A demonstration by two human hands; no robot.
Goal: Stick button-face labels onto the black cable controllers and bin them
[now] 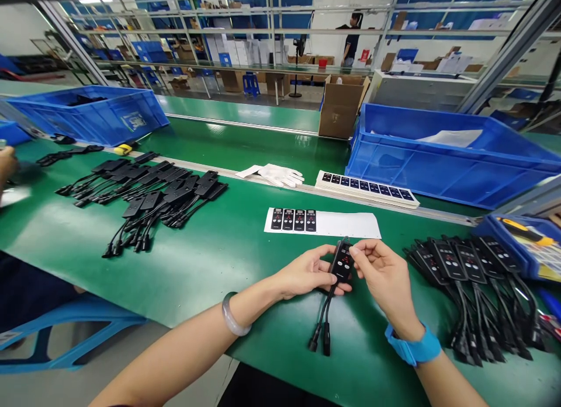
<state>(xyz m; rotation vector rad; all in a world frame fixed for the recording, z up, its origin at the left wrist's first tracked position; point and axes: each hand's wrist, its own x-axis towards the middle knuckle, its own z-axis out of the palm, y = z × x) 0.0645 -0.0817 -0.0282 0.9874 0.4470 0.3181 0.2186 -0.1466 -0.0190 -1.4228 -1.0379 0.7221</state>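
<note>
My left hand (pixel 309 272) is closed around a small black controller box (pixel 342 264) with two short cables hanging toward me. On its face is a black label with red marks and two pale buttons. At the box's upper right edge, my right hand (pixel 381 272) pinches with thumb and forefinger; whether it grips the label's edge or the box cannot be made out. Just beyond lies a white sticker sheet (pixel 346 223) with several black labels at its left end. A pile of labelled controllers (pixel 456 264) lies to the right of my right hand.
Several black controllers (pixel 166 185) are heaped at left. Behind the sheet are a white glove (pixel 280 174) and a stack of label sheets (pixel 368 188). Blue bins stand at back left (pixel 96 115) and right (pixel 438 156). Another person's hand (pixel 6 164) shows at the left edge.
</note>
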